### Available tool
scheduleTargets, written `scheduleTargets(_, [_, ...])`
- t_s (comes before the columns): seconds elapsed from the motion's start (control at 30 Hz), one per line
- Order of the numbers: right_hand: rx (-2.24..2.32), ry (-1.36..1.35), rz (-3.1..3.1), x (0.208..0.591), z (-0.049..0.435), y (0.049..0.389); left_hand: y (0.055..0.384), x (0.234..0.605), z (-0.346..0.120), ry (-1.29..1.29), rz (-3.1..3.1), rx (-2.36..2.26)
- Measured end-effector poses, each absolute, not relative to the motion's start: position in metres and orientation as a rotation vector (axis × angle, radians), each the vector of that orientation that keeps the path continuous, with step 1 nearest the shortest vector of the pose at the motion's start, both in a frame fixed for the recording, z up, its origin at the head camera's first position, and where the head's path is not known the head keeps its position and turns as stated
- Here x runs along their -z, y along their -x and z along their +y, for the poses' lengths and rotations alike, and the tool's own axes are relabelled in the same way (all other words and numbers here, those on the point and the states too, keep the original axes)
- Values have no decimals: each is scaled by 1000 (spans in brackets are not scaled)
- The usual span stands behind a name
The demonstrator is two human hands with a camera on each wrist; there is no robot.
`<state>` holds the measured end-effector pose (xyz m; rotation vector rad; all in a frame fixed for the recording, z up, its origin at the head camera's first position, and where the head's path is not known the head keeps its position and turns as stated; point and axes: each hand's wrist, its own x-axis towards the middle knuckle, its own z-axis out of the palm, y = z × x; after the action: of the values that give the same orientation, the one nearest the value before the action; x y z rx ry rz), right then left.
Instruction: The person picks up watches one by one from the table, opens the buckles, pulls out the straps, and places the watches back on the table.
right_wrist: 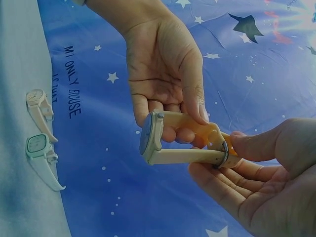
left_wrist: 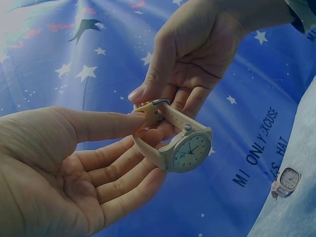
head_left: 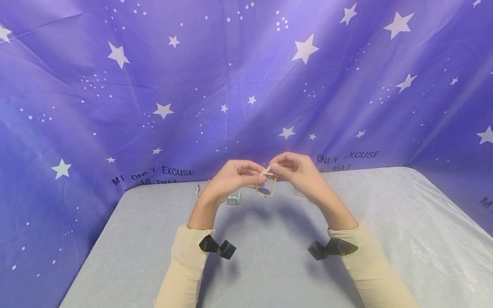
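Observation:
Above the table, both hands hold a cream wristwatch [head_left: 272, 188] with a round dial and a silver buckle. Its strap is bent into a loop, the strap end passing through the buckle [right_wrist: 225, 154]. My left hand [head_left: 234, 179] pinches the holed strap part between thumb and fingers, with the other fingers beneath the watch case [left_wrist: 190, 152]. From the other side, my right hand [head_left: 297, 169] pinches the strap at the buckle, thumb on top. The dial faces away from the right wrist camera and shows fully in the left wrist view.
On the grey cloth-covered table [head_left: 269, 256] lie a mint-green watch [right_wrist: 38, 144] and a pale pink watch [right_wrist: 36, 98] beside it. A pink square-faced watch [left_wrist: 288, 178] lies near the back edge, partly hidden by the right hand in the head view. A purple star-printed curtain [head_left: 231, 77] hangs behind.

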<state>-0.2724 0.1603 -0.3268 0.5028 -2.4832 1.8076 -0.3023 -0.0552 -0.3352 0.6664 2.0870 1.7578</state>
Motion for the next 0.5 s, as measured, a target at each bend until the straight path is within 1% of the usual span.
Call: scheduleTargets(0.5, [-1828,-485,-2491,326,159,272,302,335,-55,-638,2084,-1766])
